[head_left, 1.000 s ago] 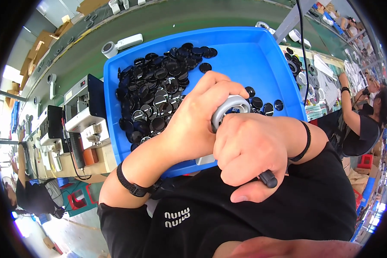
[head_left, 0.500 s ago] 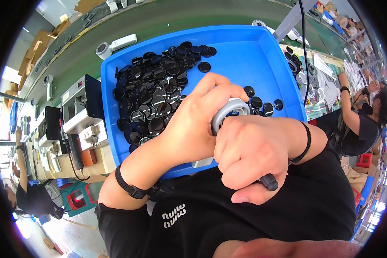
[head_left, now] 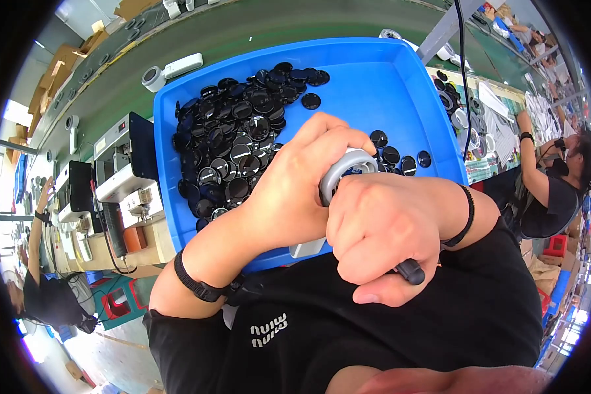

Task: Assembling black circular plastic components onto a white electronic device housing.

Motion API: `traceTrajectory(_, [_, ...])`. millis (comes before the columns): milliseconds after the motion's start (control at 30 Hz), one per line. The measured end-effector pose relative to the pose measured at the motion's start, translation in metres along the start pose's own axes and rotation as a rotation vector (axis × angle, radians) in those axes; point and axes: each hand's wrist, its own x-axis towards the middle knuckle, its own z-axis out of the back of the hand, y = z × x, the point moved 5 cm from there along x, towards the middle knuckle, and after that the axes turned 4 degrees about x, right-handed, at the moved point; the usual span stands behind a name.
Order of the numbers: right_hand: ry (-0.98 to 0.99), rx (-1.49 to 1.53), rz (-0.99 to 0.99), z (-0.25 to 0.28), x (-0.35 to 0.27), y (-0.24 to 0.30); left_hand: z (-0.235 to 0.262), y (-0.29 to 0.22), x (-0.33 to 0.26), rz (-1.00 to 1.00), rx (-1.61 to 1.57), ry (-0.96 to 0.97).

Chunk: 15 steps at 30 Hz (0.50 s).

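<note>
My left hand (head_left: pixel 299 174) is closed around the round head of a white device with a grey ring (head_left: pixel 332 180); part of its white body shows below the wrist. My right hand (head_left: pixel 389 226) makes a fist over the ring, wrapped round a black rod-shaped tool (head_left: pixel 412 271). Only the tool's blunt end sticks out below the fingers; its other end is hidden, so its kind is unclear. Both hands are above the near part of a blue tray (head_left: pixel 368 82). A heap of glossy black discs (head_left: pixel 233 128) fills the tray's left side.
A similar white device (head_left: pixel 183 65) lies on the green belt (head_left: pixel 243 33) behind the tray. Bench machines (head_left: pixel 121 164) stand left. A black cable (head_left: pixel 465 79) hangs by a metal post at right. Co-workers sit at both sides, one (head_left: pixel 545 190) at right.
Both hands and the device have shifted very slightly left, grips unchanged. The white device on the belt has slid a little left. A co-worker's arm at far left has risen.
</note>
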Motion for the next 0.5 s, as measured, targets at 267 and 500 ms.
traceTrajectory(267, [0.001, 0.011, -0.011, -0.001, -0.002, -0.002, -0.002, 0.001, -0.002, 0.006, -0.008, 0.035])
traceTrajectory(500, [-0.056, 0.017, 0.082, 0.009, -0.004, -0.005, 0.006, 0.007, 0.000, 0.068, -0.053, -0.036])
